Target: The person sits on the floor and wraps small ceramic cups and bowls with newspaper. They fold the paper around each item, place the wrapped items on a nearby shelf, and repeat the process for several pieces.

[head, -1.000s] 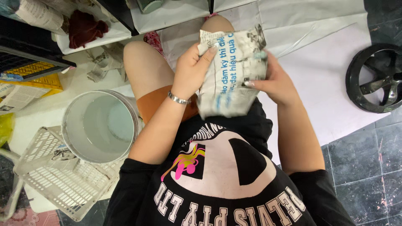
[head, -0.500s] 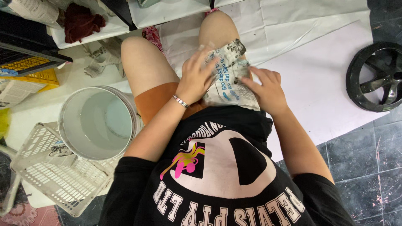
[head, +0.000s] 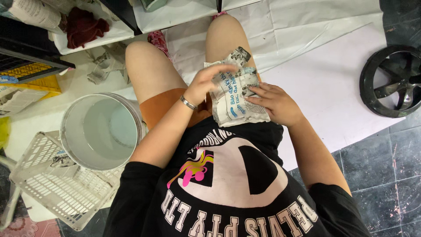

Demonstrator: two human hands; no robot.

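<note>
Flanking newspaper bundle (head: 234, 94): bucket (head: 101, 131), wheel (head: 391, 81)

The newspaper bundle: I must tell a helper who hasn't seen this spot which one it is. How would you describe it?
Start at the seated person's lap. The newspaper bundle lies on the right thigh, pressed by the left hand and right hand. Unlike the scraps on the floor, it is a folded packet.

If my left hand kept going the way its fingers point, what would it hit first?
The left hand points right, across the newspaper bundle on the thigh. It would likely meet the right hand first, whose fingers press on that bundle, though depth is unclear.
</note>
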